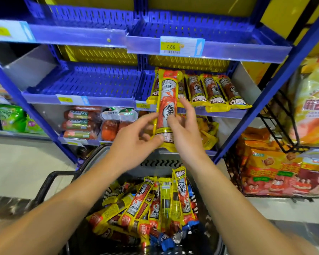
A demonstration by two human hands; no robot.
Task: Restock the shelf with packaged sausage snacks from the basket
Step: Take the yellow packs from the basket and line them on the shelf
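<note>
Both hands held one sausage pack (166, 107) upright in front of the blue shelf (92, 83), its top edge overlapping the row of packs (210, 92) already laid there. The left hand (136, 138) pinched the pack's lower end between thumb and curled fingers; the right hand (182, 126) gripped its right side, fingers wrapped toward the front and slightly spread. The pack was level with the shelf lip, at the left end of the stocked row, and appeared not yet set down. The basket (50, 183) stood below the shelf with many more packs (151, 205) heaped inside, so the task looked far from finished. To place this one well, the pack would probably need tipping back and sliding in just left of the row, label forward, bottom seam against the shelf lip. Releasing the lower pinch last should keep the slippery wrapper from dropping toward the basket.
</note>
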